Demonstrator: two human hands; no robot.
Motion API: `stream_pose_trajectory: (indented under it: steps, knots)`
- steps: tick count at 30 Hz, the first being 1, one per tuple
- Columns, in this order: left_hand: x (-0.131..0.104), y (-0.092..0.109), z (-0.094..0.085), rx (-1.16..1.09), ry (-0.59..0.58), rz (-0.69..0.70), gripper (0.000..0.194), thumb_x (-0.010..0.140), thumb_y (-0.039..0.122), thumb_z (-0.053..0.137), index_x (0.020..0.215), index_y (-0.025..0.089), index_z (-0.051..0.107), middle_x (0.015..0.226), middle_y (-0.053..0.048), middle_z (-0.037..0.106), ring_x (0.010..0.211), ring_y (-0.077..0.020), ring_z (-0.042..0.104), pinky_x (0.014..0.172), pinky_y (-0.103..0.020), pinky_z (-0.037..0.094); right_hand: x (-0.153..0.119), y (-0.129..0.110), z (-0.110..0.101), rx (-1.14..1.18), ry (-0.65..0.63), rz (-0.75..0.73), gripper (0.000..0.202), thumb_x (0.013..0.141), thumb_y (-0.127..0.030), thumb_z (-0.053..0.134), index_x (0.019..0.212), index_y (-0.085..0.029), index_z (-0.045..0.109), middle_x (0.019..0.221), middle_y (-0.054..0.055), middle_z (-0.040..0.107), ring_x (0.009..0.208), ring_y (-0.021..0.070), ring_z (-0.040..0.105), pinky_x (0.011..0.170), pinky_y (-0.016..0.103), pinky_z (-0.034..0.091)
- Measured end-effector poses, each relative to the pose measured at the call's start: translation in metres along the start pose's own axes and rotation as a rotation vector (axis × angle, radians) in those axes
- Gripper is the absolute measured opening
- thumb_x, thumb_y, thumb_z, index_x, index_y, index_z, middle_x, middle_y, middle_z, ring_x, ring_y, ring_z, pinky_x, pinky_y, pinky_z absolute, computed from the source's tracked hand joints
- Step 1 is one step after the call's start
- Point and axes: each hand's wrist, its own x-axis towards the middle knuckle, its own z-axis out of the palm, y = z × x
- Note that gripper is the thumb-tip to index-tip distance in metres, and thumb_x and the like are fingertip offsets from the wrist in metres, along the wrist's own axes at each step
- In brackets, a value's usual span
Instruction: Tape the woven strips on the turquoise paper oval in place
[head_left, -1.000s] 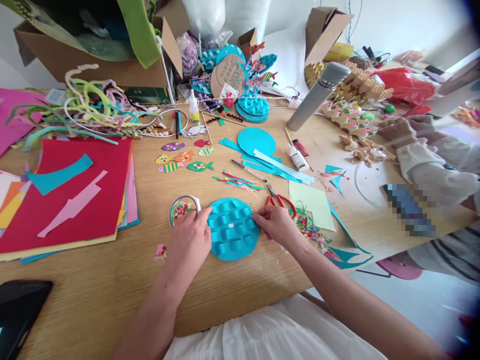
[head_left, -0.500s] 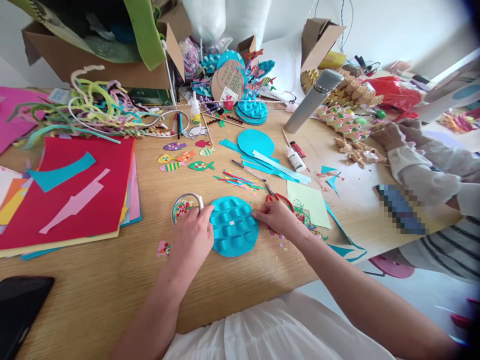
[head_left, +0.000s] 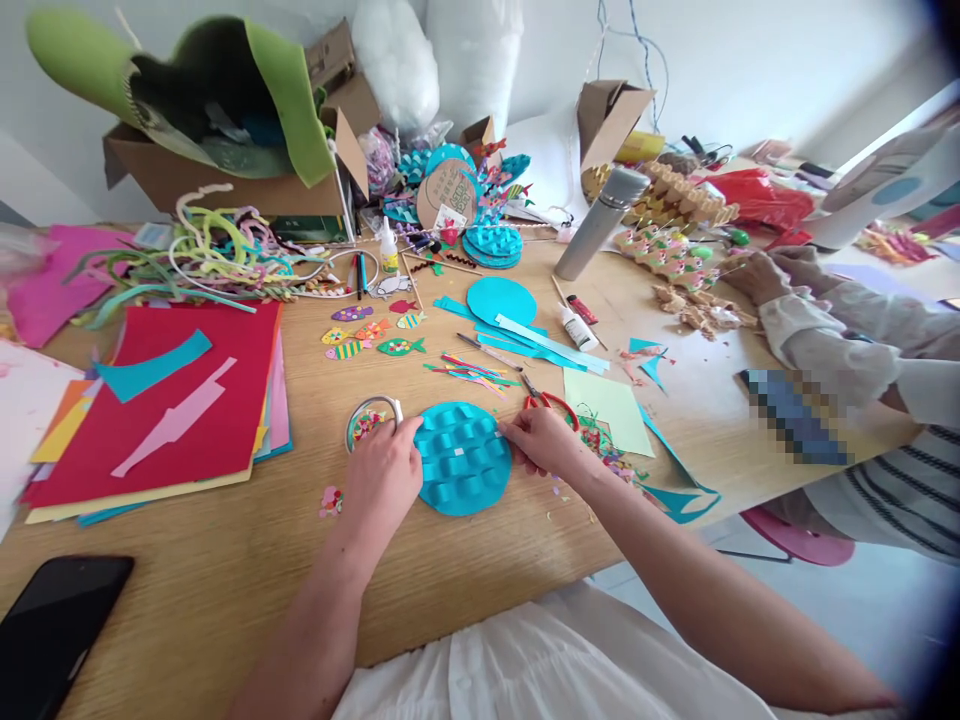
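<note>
A round blue paper disc [head_left: 465,490] with rows of raised, curled strips lies on the table before me. My left hand [head_left: 386,465] has its fingers closed on the disc's left edge, beside a silver ring-shaped tape roll [head_left: 349,432]. A small white square [head_left: 459,452] sits near the disc's middle. At the right edge, my right hand [head_left: 541,438] pinches another small white piece [head_left: 500,434] at its fingertips. Red-handled scissors [head_left: 562,404] lie just behind that hand. Colourful confetti [head_left: 367,424] shows inside the ring.
Paper fish [head_left: 401,346], thin coloured strips [head_left: 469,372], a plain blue disc [head_left: 501,302] and a glue bottle [head_left: 579,328] lie farther back. Stacked coloured paper [head_left: 202,400] and a black phone [head_left: 64,620] are at left. Another person's hands [head_left: 765,275] work at right.
A small white piece now shows at my right fingertips over the disc's right edge. The camera view has shifted a little; my left hand stays at the disc's left edge.
</note>
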Motion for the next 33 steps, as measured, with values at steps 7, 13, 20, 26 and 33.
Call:
stream_pose_trajectory:
  steps: [7, 13, 20, 26, 33]
  knots:
    - [0.000, -0.004, -0.006, -0.254, 0.118, 0.020, 0.035, 0.088, 0.015, 0.046, 0.118, 0.020, 0.065, 0.103, -0.009, 0.073, 0.090, -0.0210, 0.068, 0.080, -0.032, 0.052, -0.007, 0.013, -0.027, -0.570, 0.390, 0.063, 0.029, 0.093, -0.045, 0.047, 0.091, -0.018, 0.060, 0.098, 0.014, 0.071, 0.088, 0.0260, 0.068, 0.061, 0.029, 0.038]
    - [-0.004, 0.002, -0.014, -0.762, 0.078, 0.008, 0.055, 0.096, 0.038, 0.042, 0.148, 0.020, 0.032, 0.102, -0.008, 0.074, 0.070, -0.0142, 0.064, 0.069, -0.027, 0.050, 0.003, 0.021, -0.034, -0.656, 0.307, 0.086, 0.038, 0.096, -0.045, 0.042, 0.099, -0.013, 0.062, 0.107, 0.020, 0.068, 0.095, 0.0290, 0.067, 0.067, 0.032, 0.040]
    - [-0.006, 0.002, -0.014, -1.124, -0.001, 0.009, 0.063, 0.098, 0.042, 0.039, 0.152, 0.020, 0.017, 0.099, -0.008, 0.074, 0.058, -0.0099, 0.048, 0.059, -0.023, 0.043, -0.002, 0.026, -0.042, -0.555, 0.413, 0.055, 0.036, 0.099, -0.040, 0.035, 0.097, -0.012, 0.059, 0.097, 0.020, 0.071, 0.090, 0.0309, 0.068, 0.065, 0.034, 0.039]
    - [-0.010, 0.008, -0.016, -1.088, -0.123, 0.101, 0.068, 0.098, 0.044, 0.039, 0.154, 0.020, 0.009, 0.107, -0.012, 0.072, 0.068, -0.0137, 0.058, 0.065, -0.027, 0.048, -0.020, 0.020, -0.048, -0.013, 0.454, -0.233, 0.029, 0.086, -0.048, 0.057, 0.094, -0.020, 0.055, 0.075, 0.005, 0.069, 0.064, 0.0196, 0.060, 0.056, 0.028, 0.038]
    - [-0.018, 0.014, -0.016, -1.005, -0.214, 0.179, 0.071, 0.098, 0.043, 0.041, 0.156, 0.022, 0.004, 0.106, -0.011, 0.072, 0.080, -0.0182, 0.065, 0.073, -0.032, 0.050, -0.042, -0.032, -0.013, 0.370, 0.162, -0.568, 0.034, 0.076, -0.051, 0.067, 0.080, -0.018, 0.064, 0.063, -0.001, 0.058, 0.053, 0.0105, 0.045, 0.048, 0.023, 0.034]
